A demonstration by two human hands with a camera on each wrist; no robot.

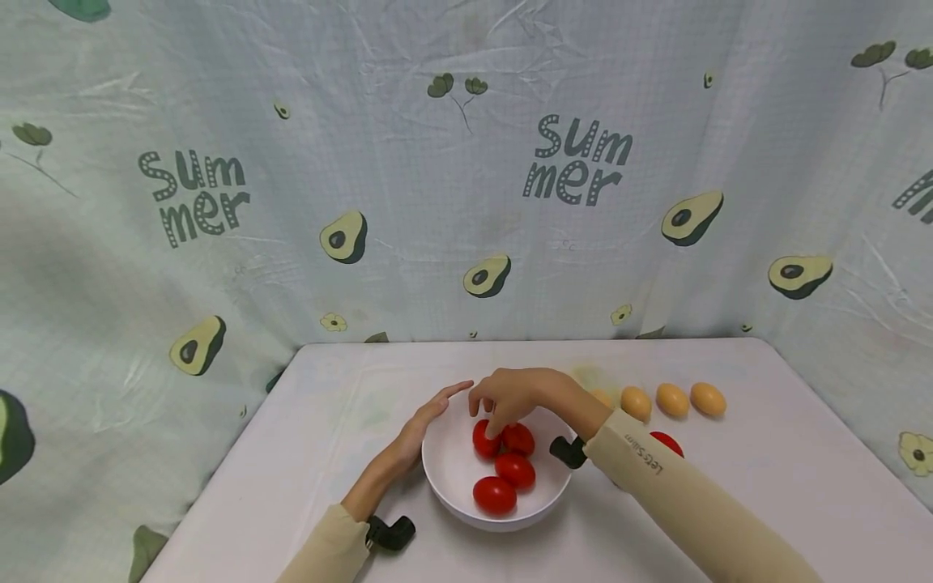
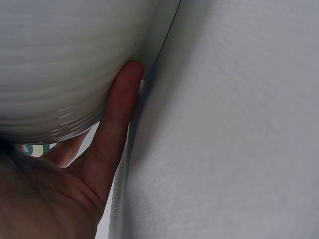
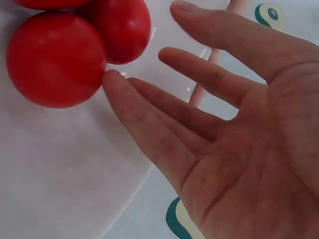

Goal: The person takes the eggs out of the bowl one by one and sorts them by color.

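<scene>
A white bowl (image 1: 455, 506) stands on the table with several smooth red eggs (image 1: 495, 495) in it. My left hand (image 1: 414, 431) lies along the bowl's left outer side, its fingers extended against the wall, as the left wrist view also shows. Over the bowl's far part is my right hand (image 1: 510, 395), reaching in from the right. In the right wrist view its fingers are spread and hold nothing; one fingertip (image 3: 112, 77) is at the side of a red egg (image 3: 56, 59), and whether it touches cannot be told.
Orange-yellow eggs (image 1: 671, 400) lie in a row at the table's back right, one partly behind my right forearm. Another red egg (image 1: 666, 443) shows beyond the right sleeve. A patterned curtain (image 1: 408, 162) hangs behind the white table (image 1: 342, 405).
</scene>
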